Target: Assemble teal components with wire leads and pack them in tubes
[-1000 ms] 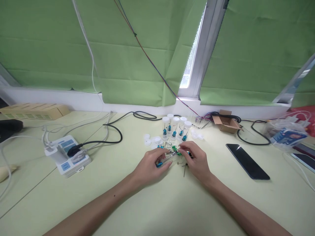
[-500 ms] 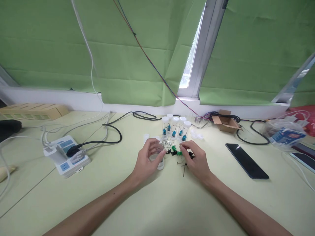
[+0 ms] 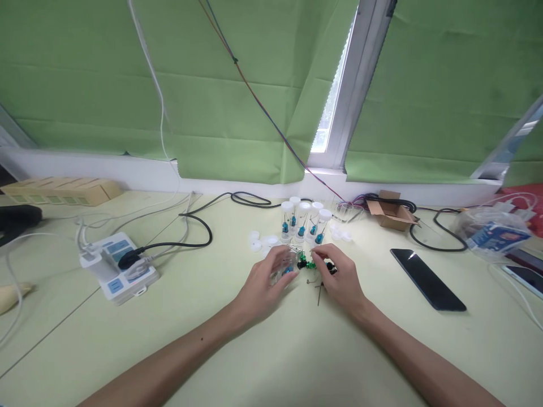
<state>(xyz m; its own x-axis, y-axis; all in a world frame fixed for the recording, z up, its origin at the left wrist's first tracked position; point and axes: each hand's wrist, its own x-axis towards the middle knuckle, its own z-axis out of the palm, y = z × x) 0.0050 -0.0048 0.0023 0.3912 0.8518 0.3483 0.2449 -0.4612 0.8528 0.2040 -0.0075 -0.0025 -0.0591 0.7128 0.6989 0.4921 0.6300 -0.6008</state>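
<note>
My left hand (image 3: 263, 284) curls its fingers and thumb around a clear plastic vial (image 3: 280, 275), partly hidden, with a small blue piece (image 3: 288, 270) showing by the fingertips. Thumb and fingers of my right hand (image 3: 341, 278) come together in a pinch over small green pieces (image 3: 311, 264) and black pieces (image 3: 301, 264); whatever is between the fingertips is too small to name. Thin metal pins (image 3: 296, 248) lie behind the small pieces. Beyond both hands stand several white-capped clear vials (image 3: 302, 220), each with a blue piece and thin stem inside.
White round caps (image 3: 255, 241) lie left of the vials, more caps (image 3: 340, 233) to the right. A black phone (image 3: 427, 279) lies at right, near a small cardboard box (image 3: 391, 213). At left sits a white power strip (image 3: 116, 268) with plugs and cables.
My left hand has moved slightly right and closer to the small pieces, and a blue piece now shows at its fingertips. Caps at left are more exposed. My right hand stays nearly in place.
</note>
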